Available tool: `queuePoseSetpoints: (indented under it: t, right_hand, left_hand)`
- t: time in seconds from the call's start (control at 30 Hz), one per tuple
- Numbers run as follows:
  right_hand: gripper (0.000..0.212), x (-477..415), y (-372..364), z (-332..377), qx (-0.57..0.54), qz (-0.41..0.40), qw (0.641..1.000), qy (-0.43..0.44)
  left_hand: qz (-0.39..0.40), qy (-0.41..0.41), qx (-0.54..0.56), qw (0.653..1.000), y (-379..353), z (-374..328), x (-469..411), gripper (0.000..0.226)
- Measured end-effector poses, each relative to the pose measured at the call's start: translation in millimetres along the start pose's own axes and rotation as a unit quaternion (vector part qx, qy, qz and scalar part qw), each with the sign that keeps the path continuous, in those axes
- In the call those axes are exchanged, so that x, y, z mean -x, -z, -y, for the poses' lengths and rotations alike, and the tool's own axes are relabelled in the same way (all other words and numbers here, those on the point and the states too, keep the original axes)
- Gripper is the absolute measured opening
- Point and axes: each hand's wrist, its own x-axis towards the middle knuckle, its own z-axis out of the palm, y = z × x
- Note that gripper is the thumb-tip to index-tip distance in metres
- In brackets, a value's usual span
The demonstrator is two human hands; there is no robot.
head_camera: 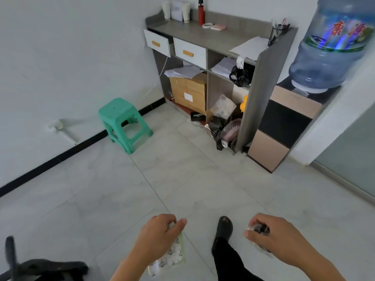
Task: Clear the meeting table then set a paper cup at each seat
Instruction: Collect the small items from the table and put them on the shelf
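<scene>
Down low over the pale tiled floor, I am curling my left hand round a soft patterned packet with a green edge. My thumb is pinching its upper end while the rest is hanging free below my palm. My right hand is closing round a small crumpled clear wrapper with something dark inside. Blur is keeping me from telling what that dark thing is.

I am judging the risks like this. The packet is dangling from a pinch at one end, so a swing of my arm could be enough to shake it loose. The wrapper is looking slippery and only lightly bunched, so it could be dropping too. With both hands occupied, I am not free to lift anything else until these are put down.

Two tall white wrapped stacks, probably paper cups, are standing upright at the back left corner on top of the grey open shelf unit. They are lying ahead of me, well apart from both hands. A red cylinder is standing just beside them, and a careless reach could be tipping it over. The meeting table is not showing from where I am looking.
</scene>
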Motion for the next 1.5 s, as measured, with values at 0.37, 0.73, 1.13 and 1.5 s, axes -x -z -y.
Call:
queuePoseSetpoints:
  t: [0.37, 0.73, 1.13, 1.5]
  right_hand:
    - [0.037, -261, 171, 116, 0.104, 0.022, 0.99, 0.089]
    - [0.039, -470, 244, 218, 0.092, 0.048, 0.991, 0.083]
    - [0.027, -634, 353, 316, -0.038, -0.004, 0.999, 0.028]
    - [0.025, -828, 481, 365, -0.089, -0.073, 0.991, 0.069]
  left_hand:
    - [-0.064, 0.041, 0.028, 0.997, 116, -72, -235, 0.052]
    - [-0.066, 0.056, 0.043, 0.995, 211, -45, -458, 0.054]
    - [-0.018, -0.064, -0.018, 0.998, 348, -116, -719, 0.051]
    - [-0.024, -0.052, -0.027, 0.998, 420, -184, -924, 0.046]
